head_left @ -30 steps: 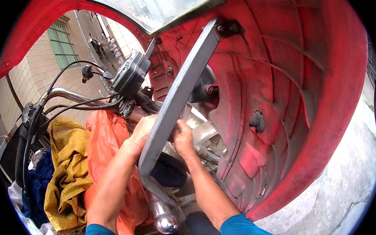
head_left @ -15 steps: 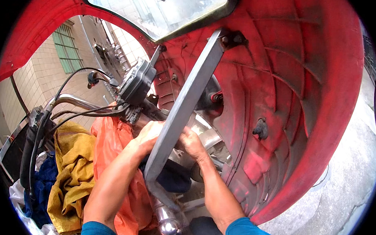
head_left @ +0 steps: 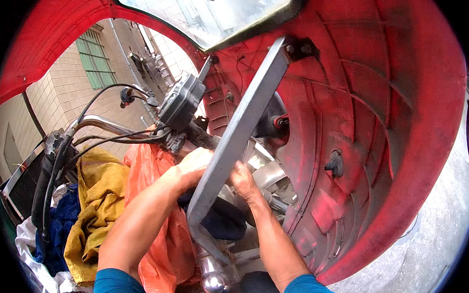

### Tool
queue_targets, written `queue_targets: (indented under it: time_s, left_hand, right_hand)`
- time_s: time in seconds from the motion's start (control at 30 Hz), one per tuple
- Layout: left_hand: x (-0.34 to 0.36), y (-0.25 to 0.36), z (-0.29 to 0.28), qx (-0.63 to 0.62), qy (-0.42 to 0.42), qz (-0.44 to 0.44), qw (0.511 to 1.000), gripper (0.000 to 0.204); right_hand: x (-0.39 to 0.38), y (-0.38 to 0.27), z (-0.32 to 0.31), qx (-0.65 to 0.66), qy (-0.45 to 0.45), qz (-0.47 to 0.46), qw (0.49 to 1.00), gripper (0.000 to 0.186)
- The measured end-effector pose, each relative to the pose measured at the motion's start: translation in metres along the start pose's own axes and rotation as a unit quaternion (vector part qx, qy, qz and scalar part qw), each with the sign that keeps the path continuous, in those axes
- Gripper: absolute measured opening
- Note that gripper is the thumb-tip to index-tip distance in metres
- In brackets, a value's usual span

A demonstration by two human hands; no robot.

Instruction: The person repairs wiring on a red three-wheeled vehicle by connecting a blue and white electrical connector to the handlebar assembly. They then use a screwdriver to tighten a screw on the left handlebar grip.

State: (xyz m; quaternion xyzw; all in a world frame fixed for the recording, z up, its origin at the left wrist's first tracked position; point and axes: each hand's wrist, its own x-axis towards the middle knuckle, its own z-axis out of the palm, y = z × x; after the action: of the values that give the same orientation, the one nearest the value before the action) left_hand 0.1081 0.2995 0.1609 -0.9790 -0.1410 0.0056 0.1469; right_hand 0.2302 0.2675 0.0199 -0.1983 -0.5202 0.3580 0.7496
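My left hand (head_left: 194,166) reaches in from the lower left to the grey metal bar (head_left: 243,109), its fingertips hidden behind it. My right hand (head_left: 242,176) is just right of the bar, fingers curled round something I cannot make out among the metal parts (head_left: 267,174) of the front end. The bar runs from a bolted bracket (head_left: 305,48) on the red molded fairing (head_left: 407,139) down to a bend above a chrome cylinder (head_left: 213,280). Above my hands is the handlebar (head_left: 94,121) with black cables and a dark console (head_left: 181,101).
A windscreen (head_left: 207,11) crosses the top. Yellow cloth (head_left: 98,194), orange plastic sheeting (head_left: 157,239) and blue cloth (head_left: 55,227) are bundled at the left. A tiled wall (head_left: 65,114) with a barred green window (head_left: 95,58) stands behind; grey ground (head_left: 396,265) shows at lower right.
The whole scene has shifted slightly right and down in the picture. Both my hands stay beside the bar, the right one's fingers shifting slightly, the left forearm angled a little flatter.
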Motion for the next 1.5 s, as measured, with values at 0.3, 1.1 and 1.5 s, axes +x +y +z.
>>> queue_targets:
  time_s: [0.3,1.1,1.5]
  left_hand:
    - [0.002,0.006,-0.010,0.005,0.028,0.021,0.999,0.037]
    - [0.004,0.012,-0.022,0.040,0.015,0.050,0.998,0.019]
    - [-0.018,0.044,-0.062,0.022,0.032,-0.038,0.999,0.025]
  right_hand:
    - [0.004,0.015,0.003,0.005,0.016,-0.014,1.000,0.026]
    - [-0.003,0.003,0.006,-0.082,0.033,-0.059,0.994,0.026]
    - [-0.007,0.013,0.000,0.076,0.073,0.006,0.994,0.016]
